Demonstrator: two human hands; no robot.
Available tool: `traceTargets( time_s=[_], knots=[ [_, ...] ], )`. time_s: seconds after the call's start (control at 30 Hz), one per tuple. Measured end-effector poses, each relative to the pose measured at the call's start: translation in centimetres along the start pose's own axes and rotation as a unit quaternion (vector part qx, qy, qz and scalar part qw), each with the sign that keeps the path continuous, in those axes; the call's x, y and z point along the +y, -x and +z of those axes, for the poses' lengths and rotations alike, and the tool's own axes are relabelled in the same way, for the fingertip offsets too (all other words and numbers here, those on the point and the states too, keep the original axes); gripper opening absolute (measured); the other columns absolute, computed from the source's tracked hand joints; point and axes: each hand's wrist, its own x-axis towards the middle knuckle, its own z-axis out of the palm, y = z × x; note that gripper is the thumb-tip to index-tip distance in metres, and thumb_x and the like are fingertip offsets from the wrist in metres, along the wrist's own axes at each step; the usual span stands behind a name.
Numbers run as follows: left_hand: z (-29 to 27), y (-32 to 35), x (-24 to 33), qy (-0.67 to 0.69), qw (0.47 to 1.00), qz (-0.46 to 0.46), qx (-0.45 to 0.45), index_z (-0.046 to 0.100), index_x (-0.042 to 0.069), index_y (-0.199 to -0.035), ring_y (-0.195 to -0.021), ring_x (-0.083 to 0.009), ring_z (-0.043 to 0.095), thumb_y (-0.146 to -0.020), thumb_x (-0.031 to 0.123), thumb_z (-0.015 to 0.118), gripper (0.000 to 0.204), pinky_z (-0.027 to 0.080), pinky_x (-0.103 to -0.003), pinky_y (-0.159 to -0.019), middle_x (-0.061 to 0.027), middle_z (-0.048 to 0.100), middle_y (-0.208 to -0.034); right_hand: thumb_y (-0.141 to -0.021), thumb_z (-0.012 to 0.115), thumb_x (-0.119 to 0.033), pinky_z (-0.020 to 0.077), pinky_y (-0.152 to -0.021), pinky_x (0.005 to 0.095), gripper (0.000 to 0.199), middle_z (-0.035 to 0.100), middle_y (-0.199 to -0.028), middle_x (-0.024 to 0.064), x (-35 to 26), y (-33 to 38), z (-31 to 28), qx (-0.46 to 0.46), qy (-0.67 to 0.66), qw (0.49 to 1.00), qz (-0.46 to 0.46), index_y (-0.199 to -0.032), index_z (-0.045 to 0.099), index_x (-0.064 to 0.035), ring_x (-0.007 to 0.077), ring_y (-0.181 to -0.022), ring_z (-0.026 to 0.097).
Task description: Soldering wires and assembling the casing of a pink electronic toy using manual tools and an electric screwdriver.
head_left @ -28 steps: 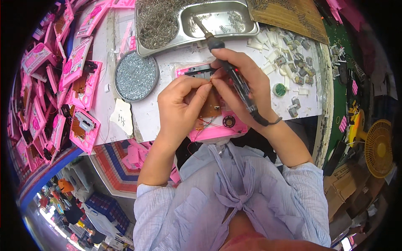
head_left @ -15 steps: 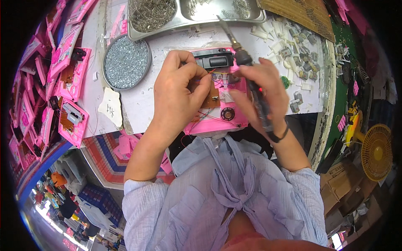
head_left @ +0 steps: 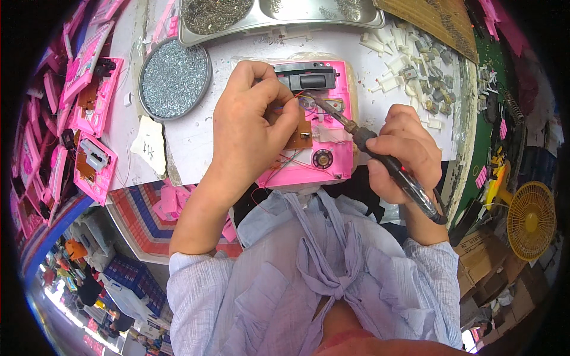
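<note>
The left hand (head_left: 252, 127) has its fingers pinched on thin coloured wires (head_left: 289, 102) above the brown circuit board (head_left: 298, 133), which lies inside the open pink toy shell (head_left: 332, 151). The right hand (head_left: 401, 151) is clenched round a dark soldering iron (head_left: 389, 166); its metal tip reaches leftward into the shell, just right of the board.

The shell rests on the white bench (head_left: 196, 139) at its near edge, directly before the person. Inside it the board, a round black speaker (head_left: 322, 158) near the lower edge and a black block (head_left: 307, 76) at the far end are already seated. By my reading the wiring is only partly joined: loose red and green strands trail from the board toward the lower left, so some joints look undone, and no back cover is on.

Counted around the shell: one board, one speaker, one iron. Left of it sits one round tin of small screws (head_left: 173, 77); beyond it, one steel tray (head_left: 279, 15) with two compartments showing. To its right lies a scatter of small white and grey parts (head_left: 415, 71), too many to count. Far left, a heap of similar pink shells (head_left: 89, 118), at least six. Far right, one yellow fan (head_left: 533, 219).
</note>
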Motion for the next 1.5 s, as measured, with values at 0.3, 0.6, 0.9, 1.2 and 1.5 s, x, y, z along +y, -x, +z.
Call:
traceTargets(
  time_s=[0.3, 0.6, 0.9, 1.2, 1.5],
  knots=[
    [0.1, 0.1, -0.3, -0.004, 1.000, 0.009, 0.011, 0.067, -0.001, -0.080, -0.069, -0.0197, 0.064, -0.079, 0.003, 0.074, 0.008, 0.054, -0.032, -0.062, -0.0097, 0.057, -0.095, -0.066, 0.074, 0.001, 0.0432, -0.062, 0.0360, 0.031, 0.057, -0.067, 0.0057, 0.3, -0.2, 0.5, 0.001, 0.002, 1.000, -0.009, -0.096, 0.069, -0.0014, 0.0238, -0.057, 0.052],
    [0.2, 0.2, -0.1, 0.029, 0.999, -0.021, 0.008, 0.068, 0.000, -0.082, -0.079, -0.0199, 0.059, -0.079, 0.004, 0.073, 0.007, 0.048, -0.030, -0.069, -0.0092, 0.058, -0.095, -0.063, 0.075, 0.001, 0.0445, -0.063, 0.0354, 0.032, 0.052, -0.064, 0.0027, 0.4, -0.7, 0.2, -0.048, 0.056, 0.996, -0.050, -0.095, 0.069, -0.0032, 0.0225, -0.058, 0.052],
    [0.4, 0.0, -0.3, -0.001, 1.000, 0.017, 0.024, 0.066, -0.001, -0.079, -0.066, -0.0197, 0.062, -0.078, 0.002, 0.074, 0.009, 0.053, -0.032, -0.060, -0.0091, 0.057, -0.093, -0.071, 0.079, 0.001, 0.0463, -0.064, 0.0382, 0.036, 0.065, -0.076, 0.0087, 1.0, -0.2, -0.1, 0.027, -0.019, 0.999, -0.022, -0.106, 0.070, 0.0006, 0.0257, -0.064, 0.059],
    [0.3, -0.1, -0.7, -0.017, 0.999, 0.039, 0.023, 0.068, -0.001, -0.080, -0.070, -0.0219, 0.064, -0.077, 0.003, 0.076, 0.010, 0.054, -0.033, -0.063, -0.0100, 0.058, -0.094, -0.074, 0.085, -0.005, 0.0527, -0.095, 0.0465, 0.052, 0.071, -0.102, 0.0069, 1.2, -0.6, 3.6, 0.011, 0.060, 0.997, 0.039, -0.123, 0.069, -0.0128, 0.0263, -0.094, 0.069],
    [0.4, -0.1, -0.4, -0.020, 0.999, 0.025, 0.023, 0.068, -0.001, -0.080, -0.068, -0.0213, 0.065, -0.076, 0.002, 0.076, 0.010, 0.054, -0.033, -0.062, -0.0090, 0.059, -0.094, -0.075, 0.085, -0.006, 0.0525, -0.094, 0.0457, 0.054, 0.073, -0.100, 0.0056, 2.0, -0.1, 4.2, 0.004, 0.067, 0.997, 0.025, -0.125, 0.067, -0.0122, 0.0252, -0.091, 0.070]
  ],
)
